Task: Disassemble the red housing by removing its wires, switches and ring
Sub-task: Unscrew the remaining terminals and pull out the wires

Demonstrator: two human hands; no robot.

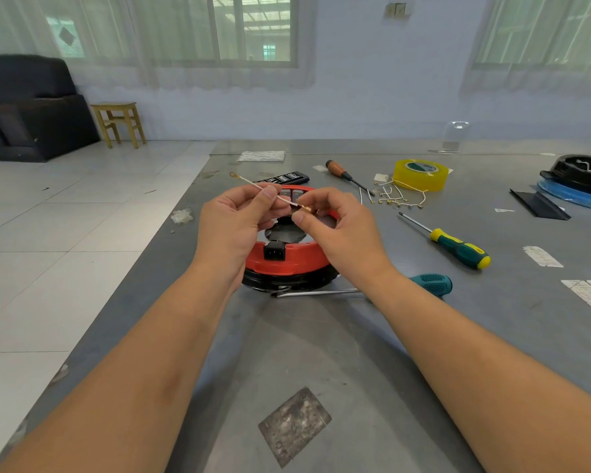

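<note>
Looking down from the head view, I hold a short white wire (pixel 266 190) in the air above the red housing (pixel 287 259), which sits on the grey table (pixel 423 336) in the middle of the scene, just beyond my wrists. My left hand (pixel 234 221) pinches the wire near its middle, thumb and forefinger closed on it, the other fingers curled beneath. My right hand (pixel 335 221) pinches the near-right end of the wire, where a small brass terminal (pixel 306 209) pokes out between my thumb and forefinger. The far-left end of the wire sticks up past my left hand and ends in a little ring lug (pixel 233 174). The housing rests on a black base (pixel 287 281), with a black plug socket (pixel 274 251) set in its near wall and two grey switches (pixel 291 193) at its far rim, partly hidden by my fingers. Just near the housing lies a screwdriver with a teal handle (pixel 430 284), its shaft pointing left under my right wrist. To the right lies a green and yellow screwdriver (pixel 459 249), and farther off a wooden-handled screwdriver (pixel 338 169). A roll of yellow tape (pixel 420 175) stands far right, with a heap of loose white wires (pixel 398 198) beside it. A black bit case (pixel 284 178) lies just beyond the housing. A wooden stool (pixel 118 122) stands on the tiled floor far left.
</note>
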